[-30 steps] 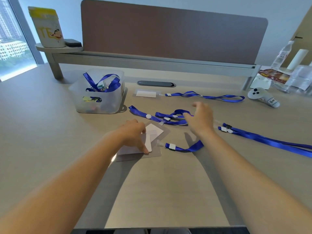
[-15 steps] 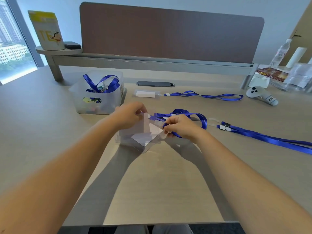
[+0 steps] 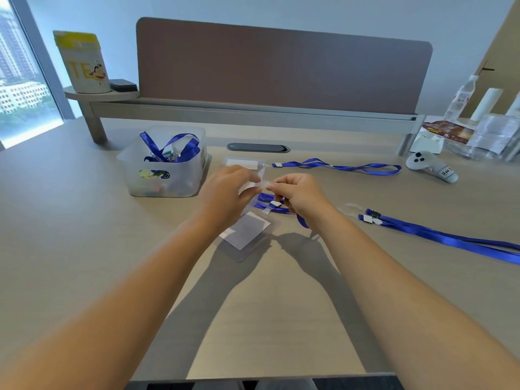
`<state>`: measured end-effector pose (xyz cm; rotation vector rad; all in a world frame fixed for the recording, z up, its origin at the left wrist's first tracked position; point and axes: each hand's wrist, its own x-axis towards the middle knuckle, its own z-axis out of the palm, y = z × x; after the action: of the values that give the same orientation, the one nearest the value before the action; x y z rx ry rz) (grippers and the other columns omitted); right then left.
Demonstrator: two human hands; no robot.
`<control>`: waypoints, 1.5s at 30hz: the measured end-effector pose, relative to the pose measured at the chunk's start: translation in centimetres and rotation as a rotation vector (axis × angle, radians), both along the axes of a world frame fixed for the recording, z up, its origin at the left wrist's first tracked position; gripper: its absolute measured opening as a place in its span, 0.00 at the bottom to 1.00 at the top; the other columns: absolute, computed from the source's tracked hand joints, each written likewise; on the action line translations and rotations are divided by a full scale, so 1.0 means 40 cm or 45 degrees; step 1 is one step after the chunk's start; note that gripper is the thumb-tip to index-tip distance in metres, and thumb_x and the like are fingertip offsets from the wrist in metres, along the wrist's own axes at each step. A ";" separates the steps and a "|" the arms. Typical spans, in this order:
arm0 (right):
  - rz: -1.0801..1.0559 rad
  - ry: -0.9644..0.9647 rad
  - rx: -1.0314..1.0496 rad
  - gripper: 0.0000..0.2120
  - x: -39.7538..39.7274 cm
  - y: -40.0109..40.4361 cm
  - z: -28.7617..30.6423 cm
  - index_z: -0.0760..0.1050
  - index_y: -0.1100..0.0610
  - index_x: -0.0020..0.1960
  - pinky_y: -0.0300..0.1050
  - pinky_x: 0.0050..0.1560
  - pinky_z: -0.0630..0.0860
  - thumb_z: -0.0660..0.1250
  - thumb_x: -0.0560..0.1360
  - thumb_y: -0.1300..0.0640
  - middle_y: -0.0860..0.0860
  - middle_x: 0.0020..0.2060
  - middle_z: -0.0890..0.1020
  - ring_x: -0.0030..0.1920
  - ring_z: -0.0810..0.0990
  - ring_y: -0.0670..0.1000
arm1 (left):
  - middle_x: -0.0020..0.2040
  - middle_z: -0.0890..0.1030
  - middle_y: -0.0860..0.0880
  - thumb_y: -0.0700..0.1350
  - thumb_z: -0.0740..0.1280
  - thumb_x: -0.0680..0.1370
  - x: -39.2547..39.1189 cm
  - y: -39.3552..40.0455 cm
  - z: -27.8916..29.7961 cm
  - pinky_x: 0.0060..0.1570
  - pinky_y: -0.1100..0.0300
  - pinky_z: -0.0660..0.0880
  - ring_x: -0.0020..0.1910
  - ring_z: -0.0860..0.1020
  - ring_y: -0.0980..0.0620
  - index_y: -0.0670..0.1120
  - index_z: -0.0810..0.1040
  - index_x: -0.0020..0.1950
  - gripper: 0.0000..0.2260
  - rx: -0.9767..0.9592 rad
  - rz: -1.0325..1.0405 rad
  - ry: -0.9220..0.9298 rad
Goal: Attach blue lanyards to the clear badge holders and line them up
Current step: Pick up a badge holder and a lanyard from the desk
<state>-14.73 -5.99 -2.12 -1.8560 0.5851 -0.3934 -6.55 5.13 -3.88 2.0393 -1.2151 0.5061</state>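
Note:
My left hand (image 3: pixel 225 192) holds a clear badge holder (image 3: pixel 250 185) raised above the desk. My right hand (image 3: pixel 301 194) pinches the clip end of a blue lanyard (image 3: pixel 266 198) against the holder's top edge. A second clear badge holder (image 3: pixel 246 235) lies flat on the desk below my hands. A finished badge holder (image 3: pixel 242 163) with its lanyard (image 3: pixel 337 166) lies further back. Another loose blue lanyard (image 3: pixel 439 235) stretches off to the right.
A translucent bin (image 3: pixel 166 175) with more lanyards stands at the left. A white controller (image 3: pixel 430 166) lies at the right, near bottles and plastic packaging (image 3: pixel 489 136). A desk divider (image 3: pixel 281 66) and cable slot (image 3: pixel 257 148) are behind.
Both hands came together and lifted: the left took a badge holder off the desk, the right picked up a lanyard end and brought it to the holder. One holder stays on the desk.

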 end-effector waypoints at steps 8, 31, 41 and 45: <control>0.016 -0.077 -0.251 0.10 0.007 0.029 0.025 0.78 0.66 0.52 0.32 0.34 0.73 0.62 0.76 0.61 0.50 0.34 0.76 0.33 0.73 0.43 | 0.35 0.86 0.40 0.44 0.67 0.68 0.012 0.009 0.031 0.32 0.50 0.80 0.31 0.83 0.42 0.39 0.84 0.39 0.10 0.075 0.058 -0.408; -0.044 -0.119 -0.286 0.12 0.013 0.053 0.048 0.78 0.67 0.51 0.53 0.53 0.76 0.62 0.76 0.59 0.63 0.51 0.81 0.46 0.75 0.54 | 0.28 0.83 0.41 0.39 0.70 0.64 0.022 0.011 0.068 0.24 0.55 0.78 0.24 0.81 0.45 0.37 0.80 0.32 0.05 0.154 0.005 -0.630; -0.175 -0.264 -0.383 0.09 0.035 0.064 0.052 0.78 0.65 0.44 0.49 0.45 0.75 0.61 0.75 0.62 0.50 0.30 0.73 0.40 0.72 0.51 | 0.32 0.84 0.38 0.39 0.66 0.69 0.012 -0.014 0.079 0.31 0.58 0.77 0.29 0.81 0.42 0.35 0.81 0.36 0.08 -0.088 0.015 -0.341; -0.186 -0.336 -0.411 0.10 0.039 0.066 0.056 0.78 0.67 0.46 0.49 0.44 0.75 0.61 0.75 0.62 0.54 0.36 0.76 0.40 0.72 0.51 | 0.45 0.83 0.39 0.39 0.61 0.76 0.008 -0.022 0.096 0.41 0.60 0.72 0.41 0.76 0.47 0.35 0.80 0.48 0.10 -0.253 0.042 0.114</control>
<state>-13.16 -3.34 0.14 -2.0273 0.4977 -0.8579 -6.23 4.26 -0.06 1.8951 -1.0377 0.5241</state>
